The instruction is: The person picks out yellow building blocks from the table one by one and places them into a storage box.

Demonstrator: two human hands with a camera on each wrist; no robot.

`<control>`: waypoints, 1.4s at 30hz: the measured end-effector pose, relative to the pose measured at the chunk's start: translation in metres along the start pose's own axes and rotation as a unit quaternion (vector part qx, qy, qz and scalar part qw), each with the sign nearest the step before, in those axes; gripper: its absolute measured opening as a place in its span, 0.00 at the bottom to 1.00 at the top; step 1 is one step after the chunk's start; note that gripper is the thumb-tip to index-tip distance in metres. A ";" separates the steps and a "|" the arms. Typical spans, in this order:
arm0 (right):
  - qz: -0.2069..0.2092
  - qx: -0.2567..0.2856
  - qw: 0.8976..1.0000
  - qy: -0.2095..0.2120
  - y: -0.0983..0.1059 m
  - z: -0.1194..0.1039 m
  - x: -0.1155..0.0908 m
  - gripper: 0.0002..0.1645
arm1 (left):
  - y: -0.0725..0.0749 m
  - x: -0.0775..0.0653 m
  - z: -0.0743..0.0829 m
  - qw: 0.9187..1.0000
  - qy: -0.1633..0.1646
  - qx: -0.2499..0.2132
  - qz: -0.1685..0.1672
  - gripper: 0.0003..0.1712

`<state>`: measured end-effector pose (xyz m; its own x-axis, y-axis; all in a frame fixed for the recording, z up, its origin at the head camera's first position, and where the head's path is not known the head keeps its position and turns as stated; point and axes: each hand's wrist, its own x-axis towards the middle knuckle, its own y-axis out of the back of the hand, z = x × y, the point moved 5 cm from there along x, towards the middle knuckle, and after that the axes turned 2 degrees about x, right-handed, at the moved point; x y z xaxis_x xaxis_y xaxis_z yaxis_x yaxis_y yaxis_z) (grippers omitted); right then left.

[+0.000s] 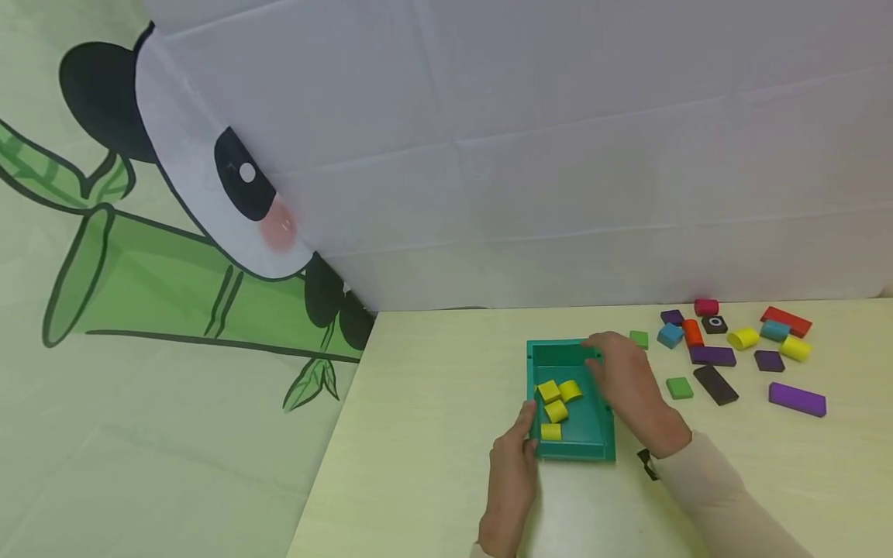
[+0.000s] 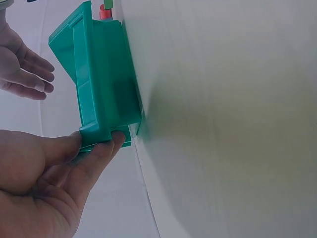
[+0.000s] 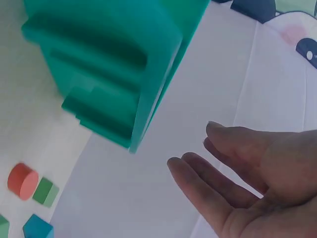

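A teal plastic bin [image 1: 575, 453] sits on the table in the head view, with several yellow blocks [image 1: 556, 411] inside. My left hand [image 1: 512, 477] is at its left side. In the left wrist view, thumb and fingers of the left hand [image 2: 54, 183] pinch the rim of the bin [image 2: 111, 74]. Over the bin's far right corner, my right hand [image 1: 631, 384] reaches with its palm turned down. The right wrist view shows the right hand [image 3: 247, 173] holding nothing, fingers loosely bent and apart from the bin [image 3: 99, 59].
Several loose blocks lie right of the bin, among them a purple bar [image 1: 798, 399], a black bar [image 1: 715, 384], a green square [image 1: 680, 388], a blue cube [image 1: 670, 335] and a red bar [image 1: 786, 321]. A white cloth [image 1: 558, 194] hangs behind the table.
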<state>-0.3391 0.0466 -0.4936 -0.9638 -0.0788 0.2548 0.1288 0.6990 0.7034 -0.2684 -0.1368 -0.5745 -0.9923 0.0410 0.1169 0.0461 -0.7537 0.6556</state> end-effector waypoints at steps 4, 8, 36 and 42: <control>0.030 -0.006 1.000 0.003 0.012 0.007 0.002 0.17 | -0.001 0.000 -0.001 1.000 0.001 0.000 0.000 0.37; 0.069 -0.013 0.997 0.018 0.023 0.016 0.004 0.17 | -0.001 0.001 -0.001 1.000 0.006 0.000 -0.001 0.37; 0.064 -0.030 0.994 -0.083 0.064 0.092 0.007 0.17 | -0.001 0.000 -0.002 1.000 0.012 -0.004 -0.004 0.37; 0.078 -0.038 0.992 -0.091 0.071 0.108 0.005 0.17 | -0.001 0.001 -0.001 1.000 0.020 -0.003 -0.006 0.38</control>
<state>-0.3602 0.1726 -0.5134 -0.9559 0.1614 0.2453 0.2908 0.6357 0.7151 -0.2694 -0.1371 -0.5760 -0.9965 0.0242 0.0800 0.0340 -0.7573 0.6522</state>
